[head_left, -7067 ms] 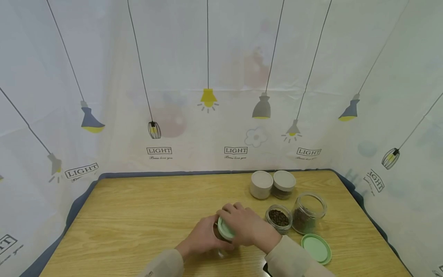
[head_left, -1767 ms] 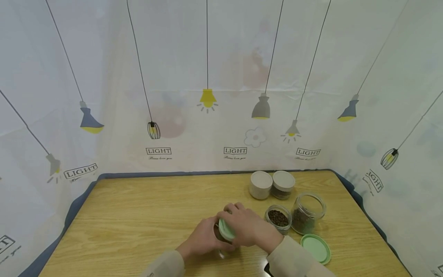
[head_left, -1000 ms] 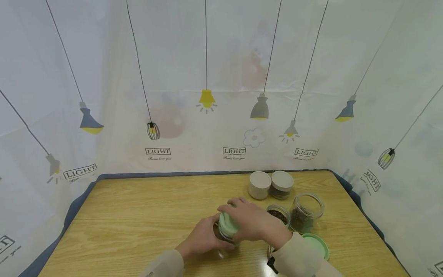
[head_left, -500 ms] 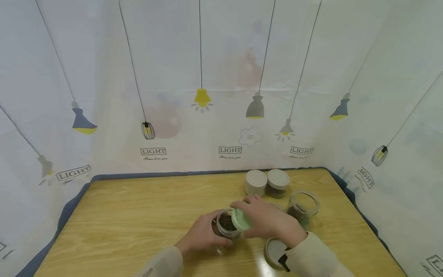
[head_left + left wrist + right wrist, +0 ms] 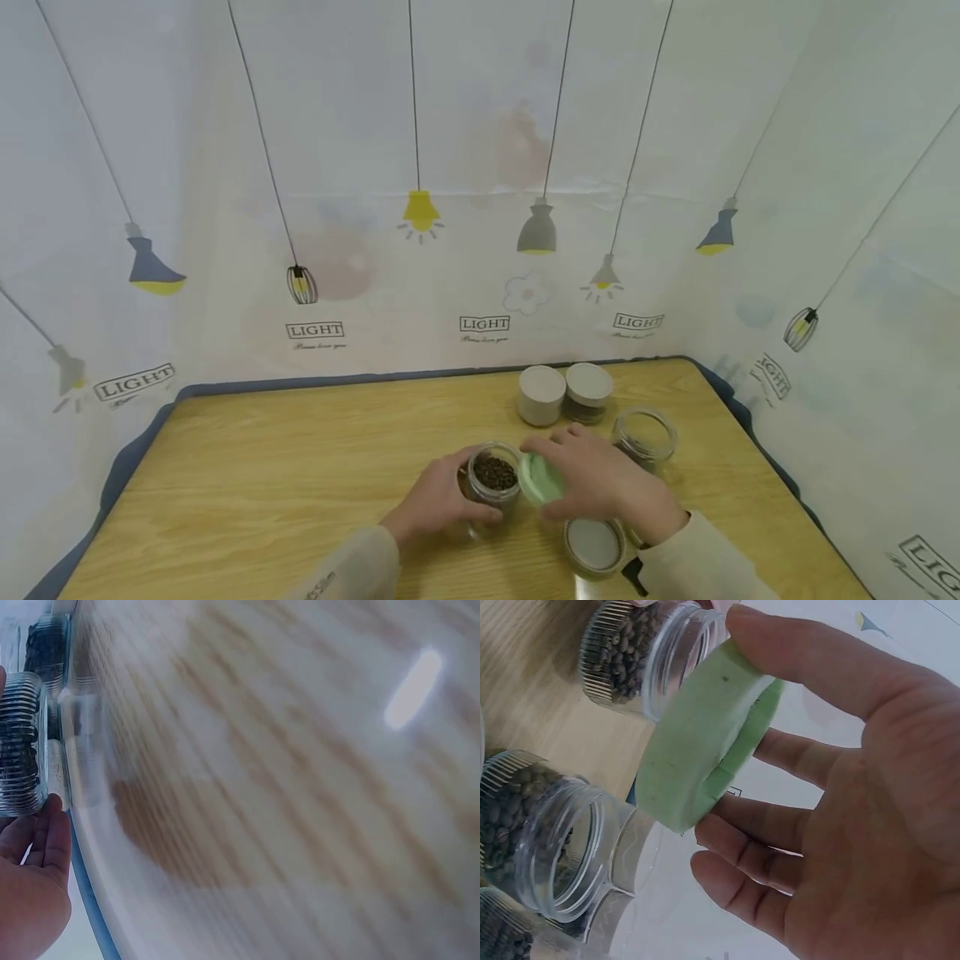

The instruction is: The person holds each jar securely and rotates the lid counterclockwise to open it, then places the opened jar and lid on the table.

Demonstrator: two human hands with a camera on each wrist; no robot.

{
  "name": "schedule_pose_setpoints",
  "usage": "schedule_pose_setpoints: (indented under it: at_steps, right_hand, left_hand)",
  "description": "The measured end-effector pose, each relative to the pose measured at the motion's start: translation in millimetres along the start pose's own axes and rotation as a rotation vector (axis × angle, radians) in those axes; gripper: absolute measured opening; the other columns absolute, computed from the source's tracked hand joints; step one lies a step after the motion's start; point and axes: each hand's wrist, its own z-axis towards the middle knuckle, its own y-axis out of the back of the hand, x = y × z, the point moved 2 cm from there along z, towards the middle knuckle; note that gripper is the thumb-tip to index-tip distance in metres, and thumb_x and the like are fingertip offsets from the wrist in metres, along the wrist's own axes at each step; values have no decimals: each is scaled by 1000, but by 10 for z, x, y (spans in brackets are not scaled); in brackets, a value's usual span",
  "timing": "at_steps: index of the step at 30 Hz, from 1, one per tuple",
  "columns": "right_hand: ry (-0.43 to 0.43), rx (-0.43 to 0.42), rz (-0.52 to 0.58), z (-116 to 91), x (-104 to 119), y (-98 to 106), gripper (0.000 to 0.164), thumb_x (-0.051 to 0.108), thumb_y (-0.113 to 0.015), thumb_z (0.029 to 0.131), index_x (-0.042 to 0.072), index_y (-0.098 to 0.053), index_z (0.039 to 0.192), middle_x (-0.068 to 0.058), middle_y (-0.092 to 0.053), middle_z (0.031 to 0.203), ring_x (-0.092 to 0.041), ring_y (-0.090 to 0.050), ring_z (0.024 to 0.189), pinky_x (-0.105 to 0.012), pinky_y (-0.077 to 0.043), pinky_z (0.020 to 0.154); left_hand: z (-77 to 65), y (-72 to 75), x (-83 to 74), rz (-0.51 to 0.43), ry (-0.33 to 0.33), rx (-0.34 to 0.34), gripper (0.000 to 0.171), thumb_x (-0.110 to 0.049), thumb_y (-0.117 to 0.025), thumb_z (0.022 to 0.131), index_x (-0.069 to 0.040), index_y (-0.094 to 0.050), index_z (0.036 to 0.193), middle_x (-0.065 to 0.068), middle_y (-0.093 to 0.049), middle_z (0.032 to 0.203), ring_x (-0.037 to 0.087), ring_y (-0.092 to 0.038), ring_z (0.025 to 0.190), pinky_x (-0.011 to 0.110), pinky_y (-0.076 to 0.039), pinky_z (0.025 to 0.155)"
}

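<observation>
From where I stand, the left hand (image 5: 437, 502) curls round the side of an open glass jar (image 5: 495, 498), thumb toward the near side — a grip that seems meant to steady it while leaving the mouth free. Dark beans (image 5: 495, 472) show inside. The right hand (image 5: 596, 477) pinches a green lid (image 5: 542, 478) by its rim, thumb opposite the fingertips, probably because the edge gives the surest hold. The lid is tipped just beside the mouth, so the opening is uncovered; whether they touch I cannot tell.

A white-topped pot (image 5: 542, 396) and its neighbour (image 5: 588, 387) stand at the back of the worktop (image 5: 285, 467), with another open jar (image 5: 645, 436) to the right — perhaps set there out of the hands' way. A round container (image 5: 594, 546) sits near the right sleeve (image 5: 701, 567).
</observation>
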Motion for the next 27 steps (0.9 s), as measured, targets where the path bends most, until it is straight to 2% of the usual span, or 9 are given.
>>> schedule_pose_setpoints:
  at_steps: [5,11,15,18,20,23,27]
  right_hand:
    - [-6,45,33,-30,-50,-67,72,37,-82,70,21,-51,133,-8,-59,122,-26,-53,112,-46,-49,85]
    - [2,93,89,-70,-96,-151,74,24,-81,70,16,-45,133,-8,-53,125,-26,-51,114,-46,-48,90]
    - [-9,170,183,-93,-116,-240,79,10,-79,71,11,-40,140,-11,-43,132,-19,-55,98,-34,-50,77]
    - [-13,206,236,-105,-133,-327,86,7,-83,71,7,-37,143,-11,-36,134,-15,-54,91,-26,-49,68]
    - [-12,206,255,-105,-147,-390,91,11,-86,69,5,-36,145,-11,-34,135,-16,-55,95,-26,-50,71]
    - [10,188,219,-108,-150,-468,96,26,-90,67,3,-38,145,-12,-35,134,-21,-56,106,-31,-52,82]
    - [49,151,123,-113,-134,-563,98,53,-84,67,4,-46,142,-8,-41,128,-24,-50,115,-43,-49,94]
  left_hand:
    - [35,6,28,-8,17,3,91,-50,-88,62,-24,-51,140,-6,-62,132,16,-56,123,46,-40,110]
    - [67,5,36,-20,34,10,90,-49,-88,62,-22,-50,140,-6,-62,131,17,-56,124,47,-40,110]
    - [80,4,38,-19,37,15,91,-49,-88,62,-21,-50,140,-6,-63,131,17,-57,123,47,-40,110]
    - [87,4,38,-16,41,18,92,-50,-88,62,-21,-50,141,-6,-63,131,17,-57,123,46,-40,109]
    - [92,6,42,-15,44,19,92,-52,-87,62,-21,-50,141,-6,-62,131,17,-57,123,47,-41,109]
    - [93,7,46,-19,50,23,93,-52,-87,62,-21,-49,141,-6,-62,131,17,-56,124,46,-41,109]
    - [88,16,50,-17,67,20,94,-51,-88,62,-20,-49,142,-5,-61,133,17,-56,125,46,-40,110]
